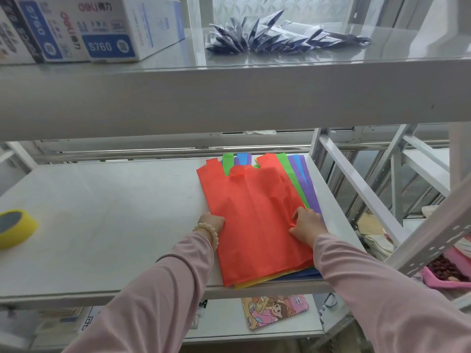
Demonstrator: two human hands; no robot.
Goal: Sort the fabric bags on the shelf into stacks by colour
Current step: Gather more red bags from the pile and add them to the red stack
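Observation:
A pile of fabric bags lies at the right end of the middle shelf (pixel 102 212). A red bag (pixel 252 212) is on top. Edges of a green bag (pixel 290 179), a purple bag (pixel 307 184), a blue bag (pixel 242 157) and a yellow bag (pixel 252 282) stick out from under it. My left hand (pixel 211 222) grips the red bag's left edge, fingers tucked under the fabric. My right hand (pixel 307 224) rests on the pile's right side with curled fingers pinching a fold of the red bag.
A yellow tape roll (pixel 15 229) lies at the shelf's left end. The upper shelf holds white and blue boxes (pixel 109 29) and dark packets (pixel 275 34). A cartoon-print pouch (pixel 274 310) lies on the shelf below. A slanted metal strut (pixel 433 243) crosses at right.

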